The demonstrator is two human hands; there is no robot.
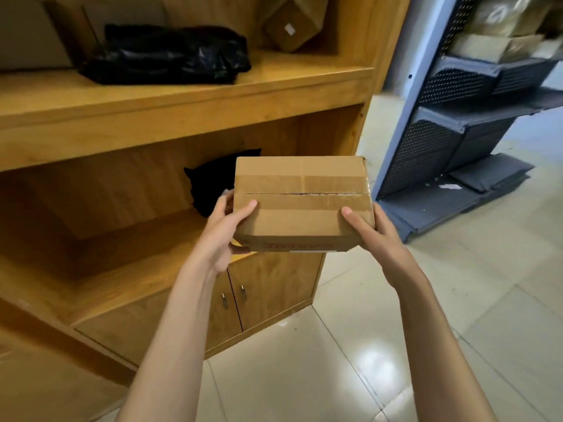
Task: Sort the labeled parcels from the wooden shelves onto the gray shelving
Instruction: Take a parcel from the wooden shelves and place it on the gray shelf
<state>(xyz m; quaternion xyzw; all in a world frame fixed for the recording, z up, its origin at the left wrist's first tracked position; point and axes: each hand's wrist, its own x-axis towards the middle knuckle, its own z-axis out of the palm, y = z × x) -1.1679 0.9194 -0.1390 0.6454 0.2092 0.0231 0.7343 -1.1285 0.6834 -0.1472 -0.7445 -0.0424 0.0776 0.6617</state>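
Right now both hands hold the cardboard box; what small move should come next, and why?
Probably turn right and carry the cardboard box toward the gray shelving. The left hand and right hand already grip its sides, clear of the wooden shelves.

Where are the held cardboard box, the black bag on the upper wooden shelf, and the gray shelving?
cardboard box (301, 205): head view, taped top face.
black bag (164, 54): head view, middle of the bag.
gray shelving (432, 147): head view, perforated back panel.
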